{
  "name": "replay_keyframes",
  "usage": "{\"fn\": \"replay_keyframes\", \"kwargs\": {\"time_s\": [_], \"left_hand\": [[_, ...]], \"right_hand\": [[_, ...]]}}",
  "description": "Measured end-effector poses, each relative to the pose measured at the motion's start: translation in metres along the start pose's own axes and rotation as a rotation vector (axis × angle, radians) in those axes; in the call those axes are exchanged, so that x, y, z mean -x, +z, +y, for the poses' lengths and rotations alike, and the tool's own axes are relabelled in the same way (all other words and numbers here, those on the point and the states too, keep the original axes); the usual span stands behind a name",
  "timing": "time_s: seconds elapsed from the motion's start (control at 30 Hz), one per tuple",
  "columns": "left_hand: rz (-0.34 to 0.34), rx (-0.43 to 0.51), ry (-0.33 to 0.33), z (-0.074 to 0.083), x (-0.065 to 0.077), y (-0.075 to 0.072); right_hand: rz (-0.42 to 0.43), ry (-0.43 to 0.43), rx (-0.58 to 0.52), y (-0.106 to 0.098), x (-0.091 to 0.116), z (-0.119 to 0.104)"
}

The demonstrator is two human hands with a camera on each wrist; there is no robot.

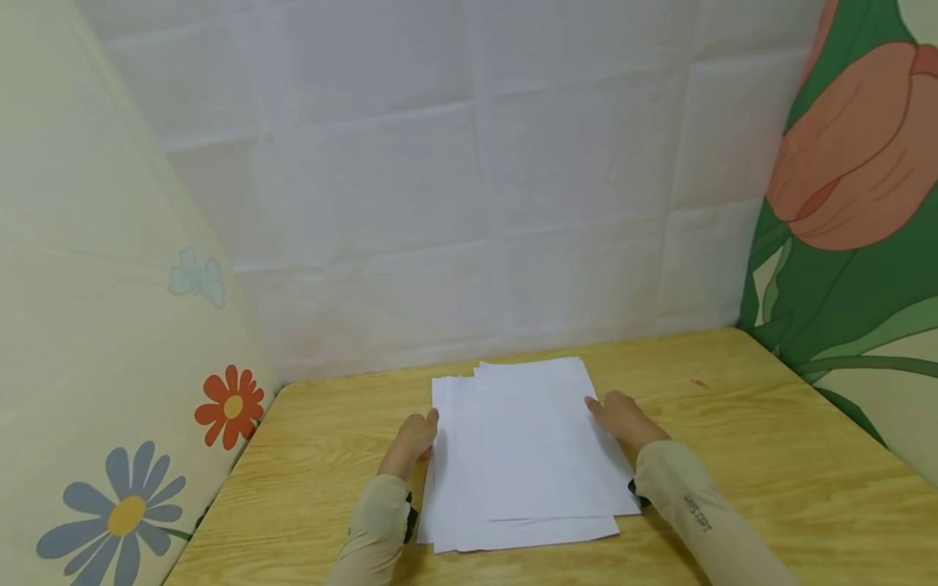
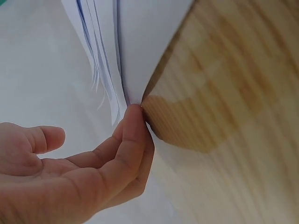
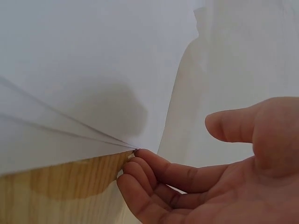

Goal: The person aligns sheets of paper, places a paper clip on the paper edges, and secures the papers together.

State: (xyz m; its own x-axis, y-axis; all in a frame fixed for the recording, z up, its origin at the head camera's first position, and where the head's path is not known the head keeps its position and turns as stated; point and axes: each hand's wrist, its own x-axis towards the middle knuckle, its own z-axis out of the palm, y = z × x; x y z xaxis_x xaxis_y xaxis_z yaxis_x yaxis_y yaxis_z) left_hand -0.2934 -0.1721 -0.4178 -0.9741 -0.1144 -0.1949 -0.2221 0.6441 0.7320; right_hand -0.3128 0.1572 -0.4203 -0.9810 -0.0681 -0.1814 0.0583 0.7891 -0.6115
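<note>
Beige sleeves (image 1: 703,513) are flanking a pile of white paper (image 1: 538,439), whose sheets are lying unevenly on the wooden table (image 1: 330,456). Farther up, the left hand (image 1: 412,439) and right hand (image 1: 624,419) are touching opposite edges with gently bent fingertips; both thumbs are standing well apart, so neither hand is gripping anything. They're seemingly bracing the loose sheets from each side. Beyond, a creased white backdrop (image 1: 476,179) is hanging behind everything.

The surface (image 1: 315,456) is yellowish with a streaky wood grain. Around its middle, overlapping white sheets (image 1: 538,448) lie unevenly stacked, their far ends close to its far edge. Near its far right corner shows a small reddish fleck (image 1: 699,382), scrap or mark.
</note>
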Motion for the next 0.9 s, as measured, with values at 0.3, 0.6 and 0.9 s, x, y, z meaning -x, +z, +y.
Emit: {"fn": "replay_keyframes", "kwargs": {"time_s": [0.3, 0.6, 0.9], "left_hand": [[0.003, -0.01, 0.016, -0.0005, 0.0007, 0.0023], [0.004, -0.015, -0.006, 0.004, 0.0052, 0.0031], [0.002, -0.002, 0.016, 0.0074, 0.0064, 0.006]], "right_hand": [[-0.014, 0.004, 0.017, 0.0032, -0.0021, 0.0001], [-0.005, -0.027, 0.016, 0.0036, 0.0011, -0.0023], [0.012, -0.047, 0.028, 0.0052, 0.002, -0.0057]]}}
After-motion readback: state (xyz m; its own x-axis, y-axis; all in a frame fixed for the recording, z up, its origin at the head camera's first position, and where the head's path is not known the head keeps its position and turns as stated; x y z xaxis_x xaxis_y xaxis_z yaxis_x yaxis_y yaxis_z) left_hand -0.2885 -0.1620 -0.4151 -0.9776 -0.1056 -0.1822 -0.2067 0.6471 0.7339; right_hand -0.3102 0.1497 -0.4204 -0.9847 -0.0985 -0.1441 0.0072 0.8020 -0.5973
